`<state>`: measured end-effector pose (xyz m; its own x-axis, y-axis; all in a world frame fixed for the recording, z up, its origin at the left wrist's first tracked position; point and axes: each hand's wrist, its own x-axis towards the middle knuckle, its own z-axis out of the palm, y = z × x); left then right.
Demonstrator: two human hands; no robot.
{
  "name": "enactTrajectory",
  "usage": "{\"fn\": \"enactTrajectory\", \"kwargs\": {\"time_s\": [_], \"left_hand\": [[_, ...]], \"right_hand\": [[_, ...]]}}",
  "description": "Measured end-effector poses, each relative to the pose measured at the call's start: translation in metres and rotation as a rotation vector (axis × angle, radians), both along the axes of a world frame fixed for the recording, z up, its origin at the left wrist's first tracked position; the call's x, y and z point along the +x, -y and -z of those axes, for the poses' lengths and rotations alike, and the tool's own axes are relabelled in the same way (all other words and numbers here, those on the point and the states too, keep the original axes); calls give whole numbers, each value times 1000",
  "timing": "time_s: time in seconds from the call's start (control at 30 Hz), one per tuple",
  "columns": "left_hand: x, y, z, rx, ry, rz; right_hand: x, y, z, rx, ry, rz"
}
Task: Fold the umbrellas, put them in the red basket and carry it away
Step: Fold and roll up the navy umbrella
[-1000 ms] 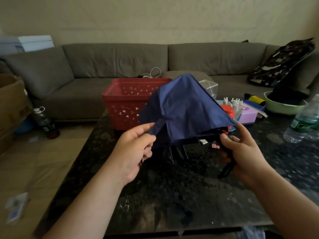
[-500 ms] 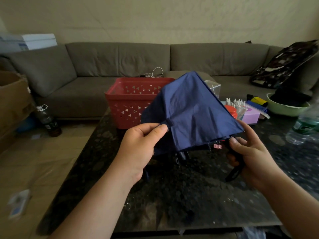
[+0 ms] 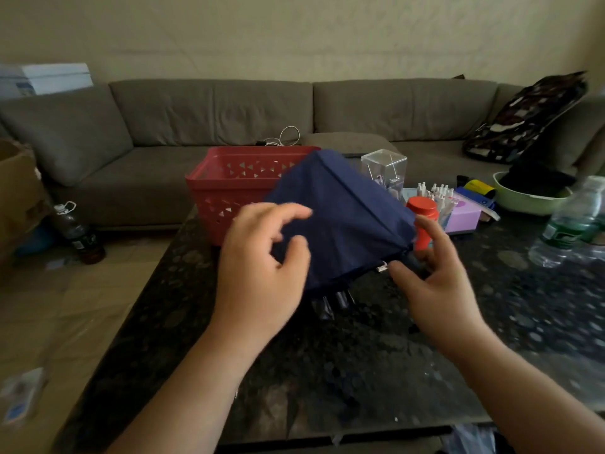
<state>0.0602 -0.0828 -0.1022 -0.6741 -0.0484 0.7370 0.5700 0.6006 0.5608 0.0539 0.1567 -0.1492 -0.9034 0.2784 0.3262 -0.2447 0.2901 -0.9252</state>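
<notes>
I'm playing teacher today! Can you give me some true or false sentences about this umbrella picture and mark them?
1. The umbrella is navy blue. True.
2. The umbrella already lies inside the red basket. False: it is held above the table, in front of the basket.
3. A brown sofa stands behind the table. True.
4. The bottle with the red cap stands on the floor. False: it stands on the table.

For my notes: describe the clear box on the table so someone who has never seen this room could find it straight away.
Start at the dark speckled stone table in front of the grey sofa. Near its far edge stands a red perforated plastic basket; just right of it, behind the navy blue umbrella, is the upright clear plastic box. It is the only see-through, square-sided container there.
</notes>
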Motion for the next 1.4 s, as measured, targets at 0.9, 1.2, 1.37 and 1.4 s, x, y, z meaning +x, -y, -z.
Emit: {"fn": "enactTrajectory", "kwargs": {"time_s": [0.9, 1.2, 1.37, 1.4], "left_hand": [[-35, -5, -11, 1206, 342, 107], [-31, -7, -4, 1006, 345, 8], [-25, -28, 0, 877, 326, -37], [-24, -33, 1, 937, 338, -37]], "right_hand": [[23, 56, 13, 457, -206, -238], [25, 52, -13, 540, -386, -81], [26, 76, -6, 909, -94, -123], [23, 78, 1, 891, 17, -143]]}}
